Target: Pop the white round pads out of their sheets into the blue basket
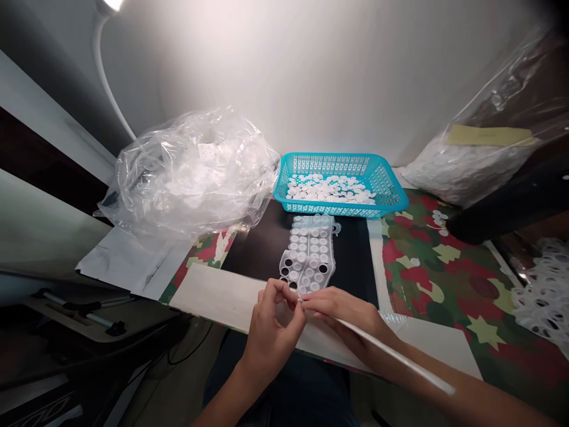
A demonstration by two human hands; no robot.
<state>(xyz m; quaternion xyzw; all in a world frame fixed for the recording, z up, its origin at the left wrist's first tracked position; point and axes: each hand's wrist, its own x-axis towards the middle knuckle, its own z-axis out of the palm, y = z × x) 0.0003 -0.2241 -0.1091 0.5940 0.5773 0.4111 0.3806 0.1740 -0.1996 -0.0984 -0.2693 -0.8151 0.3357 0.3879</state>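
My left hand (272,332) is closed in a pinch of thumb and forefinger near the table's front edge. A small whitish bit shows at those fingertips, too small to name. Meeting it there, my right hand (351,320) is closed around a thin white stick (400,357), whose far end points back over my right forearm. Just beyond both hands lies a translucent sheet of joined round pieces (313,246), in rows. Most of its rounds look white; several near my hands show black through the centre. My fingers hide its nearest end.
Behind the sheet stands a blue basket (342,209) with many small white discs (329,190). A clear plastic bag (191,172) bulges at left, another filled bag (471,163) at right. White rings (544,287) are heaped at far right. A lamp (104,71) rises at back left.
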